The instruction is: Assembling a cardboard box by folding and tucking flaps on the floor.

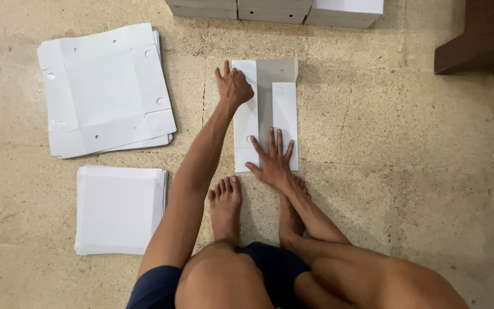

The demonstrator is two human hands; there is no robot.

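A flat white cardboard box blank (284, 103) lies on the floor in front of me with both long side flaps folded inward, leaving a grey strip down its middle. My left hand (232, 86) presses on the far end of the left flap, fingers curled. Spread flat, my right hand (273, 160) rests on the near end of the blank, across both flaps. My bare feet (225, 206) sit just behind the blank's near edge.
A stack of unfolded white box blanks (105, 88) with punched holes lies at the left. Below it sits a stack of square white sheets (120, 209). Folded white boxes (275, 8) line the top edge. A dark wooden furniture piece (481, 34) stands at the top right.
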